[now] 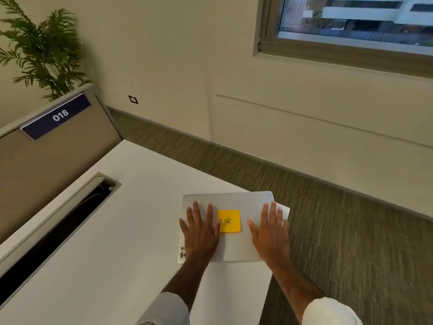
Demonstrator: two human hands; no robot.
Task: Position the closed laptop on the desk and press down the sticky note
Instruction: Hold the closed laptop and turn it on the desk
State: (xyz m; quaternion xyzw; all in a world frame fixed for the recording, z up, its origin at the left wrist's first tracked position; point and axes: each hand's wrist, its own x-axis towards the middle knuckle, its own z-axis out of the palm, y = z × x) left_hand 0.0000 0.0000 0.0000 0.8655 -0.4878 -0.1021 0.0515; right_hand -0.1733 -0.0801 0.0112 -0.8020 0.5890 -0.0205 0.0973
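A closed silver laptop (236, 200) lies flat at the right corner of the white desk (121, 231), its far right corner reaching past the desk edge. A yellow sticky note (229, 220) with a dark pen mark sits in the middle of the lid. My left hand (200, 231) rests flat on the lid just left of the note, fingers spread, thumb touching the note's left edge. My right hand (269, 231) lies flat on the lid to the right of the note, fingers spread, apart from the note.
An open cable trough (70, 221) runs along the desk's left side, below a partition with a "018" sign (58, 116). The desk's right edge drops to carpet (339, 231). A potted plant (44, 50) stands behind the partition; a window (351, 19) is up right.
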